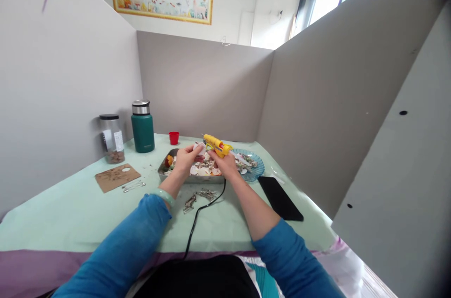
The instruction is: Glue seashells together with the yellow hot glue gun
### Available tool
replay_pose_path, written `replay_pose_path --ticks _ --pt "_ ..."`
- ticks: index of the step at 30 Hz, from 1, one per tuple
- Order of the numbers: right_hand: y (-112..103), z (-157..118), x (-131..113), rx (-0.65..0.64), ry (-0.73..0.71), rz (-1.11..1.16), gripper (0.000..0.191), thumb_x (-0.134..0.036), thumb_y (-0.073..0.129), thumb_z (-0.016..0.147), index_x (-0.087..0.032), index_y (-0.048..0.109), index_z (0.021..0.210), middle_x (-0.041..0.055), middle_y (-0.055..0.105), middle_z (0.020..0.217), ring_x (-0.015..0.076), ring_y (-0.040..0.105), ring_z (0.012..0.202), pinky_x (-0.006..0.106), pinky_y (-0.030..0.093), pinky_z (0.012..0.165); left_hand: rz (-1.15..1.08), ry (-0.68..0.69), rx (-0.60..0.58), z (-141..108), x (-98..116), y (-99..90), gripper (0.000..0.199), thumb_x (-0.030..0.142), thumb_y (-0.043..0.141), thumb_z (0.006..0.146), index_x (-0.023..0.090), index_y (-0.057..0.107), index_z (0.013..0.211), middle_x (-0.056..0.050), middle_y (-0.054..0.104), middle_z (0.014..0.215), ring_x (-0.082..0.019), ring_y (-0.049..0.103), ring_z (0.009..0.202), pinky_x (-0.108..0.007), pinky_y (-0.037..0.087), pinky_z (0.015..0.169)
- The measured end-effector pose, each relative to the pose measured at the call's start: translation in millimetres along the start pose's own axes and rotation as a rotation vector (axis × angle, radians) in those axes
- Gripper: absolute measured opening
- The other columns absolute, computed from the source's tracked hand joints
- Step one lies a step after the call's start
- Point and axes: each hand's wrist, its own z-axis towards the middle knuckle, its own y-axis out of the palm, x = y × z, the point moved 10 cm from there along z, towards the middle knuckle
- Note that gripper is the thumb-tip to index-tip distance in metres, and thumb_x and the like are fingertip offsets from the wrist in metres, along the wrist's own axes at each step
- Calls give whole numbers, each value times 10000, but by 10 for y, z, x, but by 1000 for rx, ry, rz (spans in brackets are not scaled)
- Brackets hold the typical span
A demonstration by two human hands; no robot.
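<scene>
A small whitish piece [199, 149] is pinched in my left hand [186, 159], above the metal tray [207, 179]. Just to its right, my right hand [224, 163] grips a yellow glue gun [217, 145], whose nozzle points left and slightly up, near the whitish piece. The glue gun's black cord [196, 221] runs down to the table's front edge. Under my hands the tray holds many shells [202, 171] and other small pieces. Behind my right hand sits a blue scalloped plate [260, 170] with small shiny items on it.
Metal clips [190, 202] lie before the tray. To the left are a brown card [117, 177], pins [134, 186], a clear jar [112, 138] and a green bottle [143, 130]. A red cup [174, 138] stands behind; a black flat object [281, 198] lies right. Grey panels [204, 87] enclose the table.
</scene>
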Motion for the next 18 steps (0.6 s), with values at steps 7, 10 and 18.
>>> replay_pose_path --ticks 7,10,18 --pt "-10 17 51 26 23 80 353 -492 601 710 -142 644 734 9 606 560 100 512 415 216 430 455 -22 -25 -76 -49 -40 118 389 425 774 558 107 689 766 -43 638 691 -101 565 510 -251 509 540" --pt "-18 17 59 41 33 90 342 -480 592 714 -143 642 738 13 608 569 99 511 419 217 433 456 -22 -19 -99 -46 -45 132 401 433 766 570 104 695 787 -51 644 703 -107 571 521 -253 511 541" --pt "-37 -8 19 54 34 90 301 -439 603 709 -140 614 676 0 560 506 96 498 422 211 434 468 -39 -5 -130 -62 -56 164 342 406 756 602 110 690 762 -29 621 657 -102 552 501 -248 496 516"
